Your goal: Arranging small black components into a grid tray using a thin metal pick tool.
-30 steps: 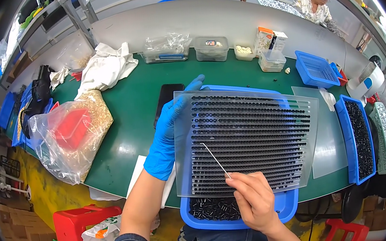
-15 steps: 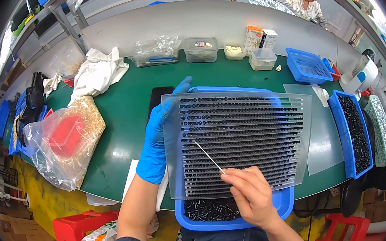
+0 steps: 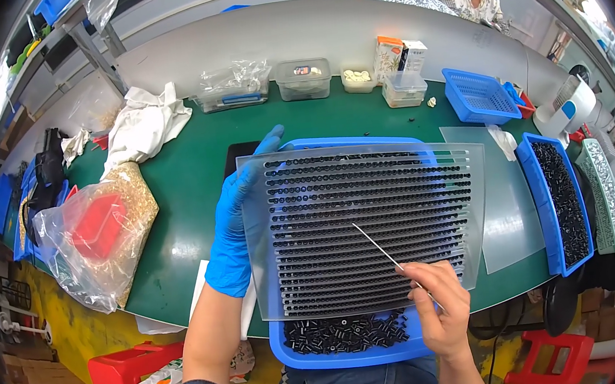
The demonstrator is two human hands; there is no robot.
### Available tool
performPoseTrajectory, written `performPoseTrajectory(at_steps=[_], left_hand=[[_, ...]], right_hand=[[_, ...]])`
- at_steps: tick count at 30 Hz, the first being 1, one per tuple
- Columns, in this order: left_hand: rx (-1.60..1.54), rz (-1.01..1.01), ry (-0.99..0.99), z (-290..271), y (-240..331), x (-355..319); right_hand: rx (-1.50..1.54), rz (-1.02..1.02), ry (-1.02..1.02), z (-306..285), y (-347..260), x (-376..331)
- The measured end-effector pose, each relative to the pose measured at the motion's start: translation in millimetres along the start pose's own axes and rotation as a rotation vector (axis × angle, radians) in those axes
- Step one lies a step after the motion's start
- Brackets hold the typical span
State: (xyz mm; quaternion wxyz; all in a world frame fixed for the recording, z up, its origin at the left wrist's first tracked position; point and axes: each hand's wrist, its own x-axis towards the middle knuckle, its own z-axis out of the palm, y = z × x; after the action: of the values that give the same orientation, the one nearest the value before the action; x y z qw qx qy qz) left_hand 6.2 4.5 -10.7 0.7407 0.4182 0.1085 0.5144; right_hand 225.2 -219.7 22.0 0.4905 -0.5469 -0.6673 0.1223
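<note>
Two hands (image 3: 226, 220) (image 3: 444, 305), one rod (image 3: 377, 246), one plate (image 3: 265, 273)

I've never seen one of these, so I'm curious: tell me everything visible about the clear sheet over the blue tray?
The clear sheet is thin, roughly rectangular and plastic-looking, with many rows of small black pieces across it. It sits over the blue tray, leaving the near end uncovered. The gloved left hand holds its left edge; a thin stick in the right hand points to its middle, contact unclear.
</note>
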Motion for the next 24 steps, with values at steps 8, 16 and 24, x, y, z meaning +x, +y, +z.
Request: performPoseTrajectory(at_steps=[8, 16, 24], left_hand=[[0.004, 0.007, -0.004, -5.0, 0.8, -2.1], [0.025, 0.031, -0.053, -5.6, -0.4, 0.0], [0.037, 0.019, -0.030, -1.3, 2.2, -1.1]], right_hand=[[0.059, 0.084, 0.053, -14.8, 8.6, -7.8], [0.098, 0.042, -0.001, 10.0, 13.9, -7.7], [0.094, -0.030, -0.040, 20.2, 3.3, 2.1]])
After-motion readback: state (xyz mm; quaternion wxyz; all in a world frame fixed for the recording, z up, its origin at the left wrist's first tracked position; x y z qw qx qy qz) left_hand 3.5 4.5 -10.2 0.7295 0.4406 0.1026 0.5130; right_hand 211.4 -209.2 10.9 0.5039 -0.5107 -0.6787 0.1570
